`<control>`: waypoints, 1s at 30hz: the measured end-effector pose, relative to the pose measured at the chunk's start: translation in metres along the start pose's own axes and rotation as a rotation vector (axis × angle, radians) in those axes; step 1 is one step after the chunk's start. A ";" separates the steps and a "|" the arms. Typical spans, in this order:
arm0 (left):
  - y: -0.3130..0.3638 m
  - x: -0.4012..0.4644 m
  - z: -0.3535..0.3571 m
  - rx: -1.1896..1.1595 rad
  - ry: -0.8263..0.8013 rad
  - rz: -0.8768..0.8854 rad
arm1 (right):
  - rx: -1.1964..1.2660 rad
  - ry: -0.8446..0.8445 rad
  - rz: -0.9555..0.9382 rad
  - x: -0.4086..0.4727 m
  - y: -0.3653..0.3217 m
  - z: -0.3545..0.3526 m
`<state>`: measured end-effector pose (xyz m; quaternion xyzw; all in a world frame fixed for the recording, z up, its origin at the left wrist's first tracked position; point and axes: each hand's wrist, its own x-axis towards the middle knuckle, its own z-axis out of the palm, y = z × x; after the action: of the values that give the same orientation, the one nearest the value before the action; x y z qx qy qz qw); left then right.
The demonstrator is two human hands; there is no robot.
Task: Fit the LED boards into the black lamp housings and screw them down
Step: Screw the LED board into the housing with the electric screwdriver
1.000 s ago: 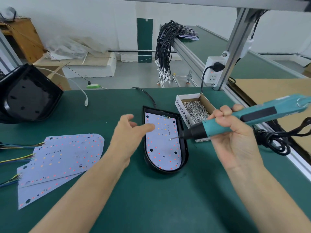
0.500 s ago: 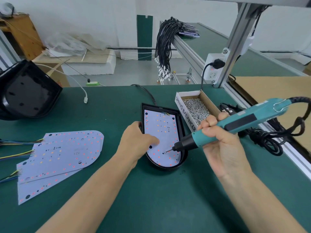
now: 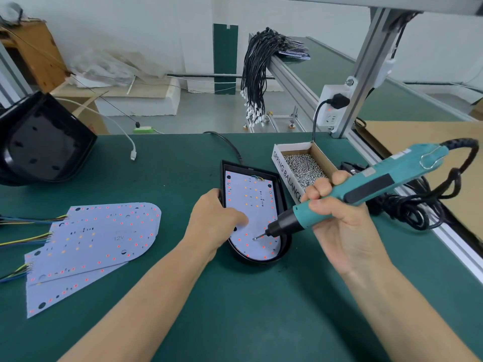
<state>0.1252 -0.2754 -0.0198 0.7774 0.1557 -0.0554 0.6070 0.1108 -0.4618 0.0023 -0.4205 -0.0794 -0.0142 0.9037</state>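
A black lamp housing lies on the green mat with a white LED board seated inside it. My left hand holds the housing's left rim, its thumb pressing down on the board. My right hand grips a teal electric screwdriver. Its bit touches a screw at the board's near, rounded end. Several loose LED boards with coloured wires lie stacked to the left.
A cardboard box of screws stands just right of the housing. Stacked black housings sit at the far left. The screwdriver's coiled black cord lies by the right rail, under a power socket. A white cable trails behind.
The screwdriver came down and toward me, its bit now on the board's near end. My left hand moved from above the board onto the housing's left rim.
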 end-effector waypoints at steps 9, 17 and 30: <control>0.000 0.000 0.000 0.007 0.011 0.015 | 0.077 -0.182 0.153 0.018 -0.012 0.005; 0.001 0.001 0.000 -0.006 -0.007 0.006 | -0.012 -0.360 0.142 0.023 -0.010 0.002; 0.000 0.002 -0.004 -0.063 -0.042 -0.033 | 0.080 -0.452 0.105 0.032 -0.018 0.003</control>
<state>0.1269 -0.2715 -0.0190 0.7538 0.1574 -0.0766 0.6333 0.1407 -0.4698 0.0224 -0.3805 -0.2583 0.1303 0.8784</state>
